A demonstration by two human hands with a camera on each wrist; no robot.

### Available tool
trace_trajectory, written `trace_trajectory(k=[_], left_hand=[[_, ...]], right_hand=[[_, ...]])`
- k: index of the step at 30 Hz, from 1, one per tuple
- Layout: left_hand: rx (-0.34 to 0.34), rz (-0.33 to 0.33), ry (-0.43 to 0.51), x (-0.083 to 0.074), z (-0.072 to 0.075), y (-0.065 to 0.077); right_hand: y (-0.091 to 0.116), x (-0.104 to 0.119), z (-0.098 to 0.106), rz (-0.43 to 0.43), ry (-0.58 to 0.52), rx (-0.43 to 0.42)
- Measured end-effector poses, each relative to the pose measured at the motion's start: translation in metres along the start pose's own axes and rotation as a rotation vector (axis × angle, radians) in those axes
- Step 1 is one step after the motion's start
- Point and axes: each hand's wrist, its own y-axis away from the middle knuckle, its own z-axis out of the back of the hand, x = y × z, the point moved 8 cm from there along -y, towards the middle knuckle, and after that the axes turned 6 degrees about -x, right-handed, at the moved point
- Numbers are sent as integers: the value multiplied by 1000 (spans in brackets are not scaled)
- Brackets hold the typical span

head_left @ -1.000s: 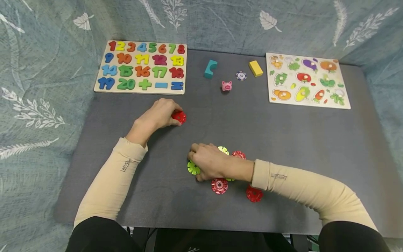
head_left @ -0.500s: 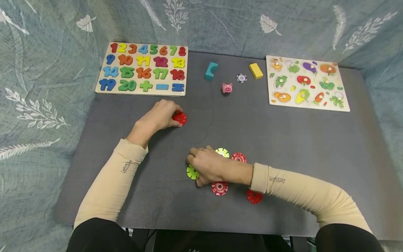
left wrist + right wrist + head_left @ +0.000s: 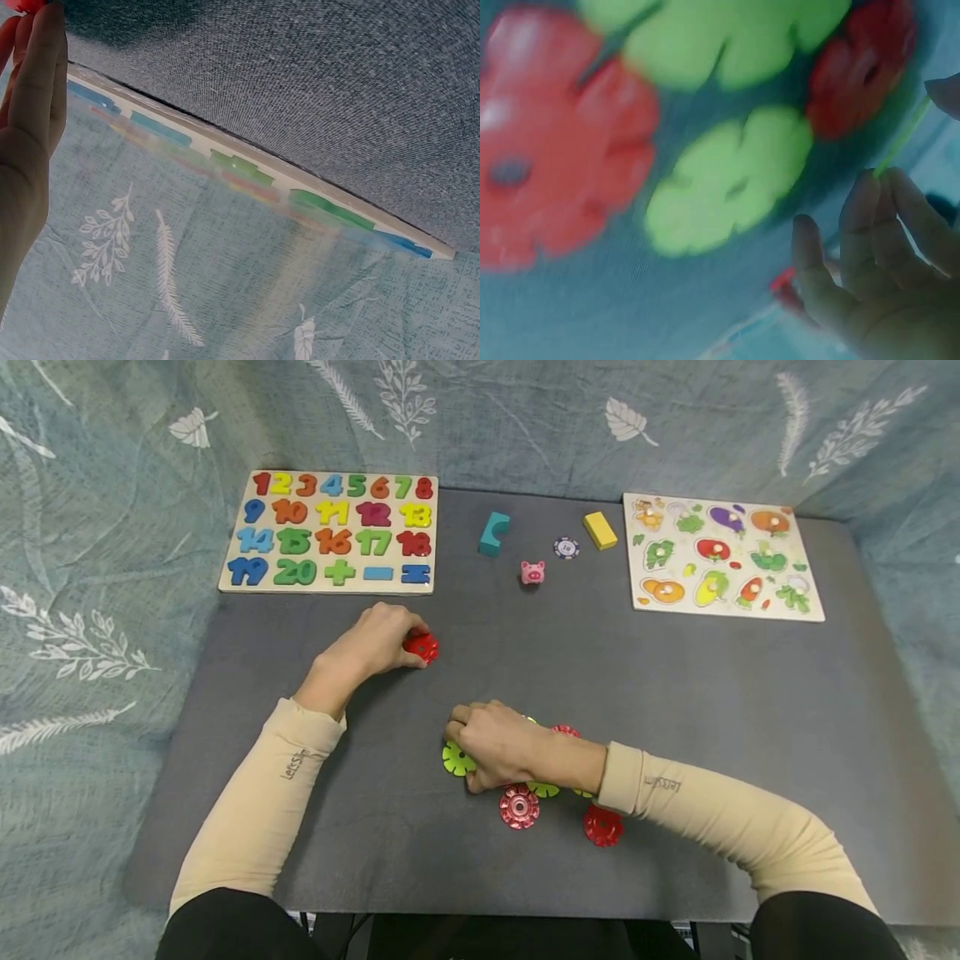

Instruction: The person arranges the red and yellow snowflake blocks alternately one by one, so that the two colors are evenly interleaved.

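My left hand holds a red notched plastic disc between thumb and fingers, below the number board. In the left wrist view that red disc barely shows at the top corner. Lower down, my right hand pinches a lime-green notched disc; the right wrist view shows this green disc edge-on between thumb and fingertips. Several more discs lie beneath and around the right forearm, partly hidden: a shiny red disc, another red disc and a green disc.
A wooden number board stands at the back left, a vegetable puzzle board at the back right. Between them lie a teal arch block, a yellow block, a poker chip and a pink pig figure.
The head view has shifted slightly. My right hand has moved a little away from my body with the green disc, uncovering more of a green disc beneath. My left hand keeps its hold on the red disc.
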Motion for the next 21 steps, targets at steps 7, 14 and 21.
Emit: trace_trajectory(k=[7,14,21], left_hand=[[2,5,-1,-1,1,1],[0,-9,0,-2,2,1],[13,-18,-2,-2,1,0]], right_hand=[[-2,-21,17,-40,-48,-54],[-8,-43,20,-94,-102,-86],[-16,-63,21,-133,-142,-119]])
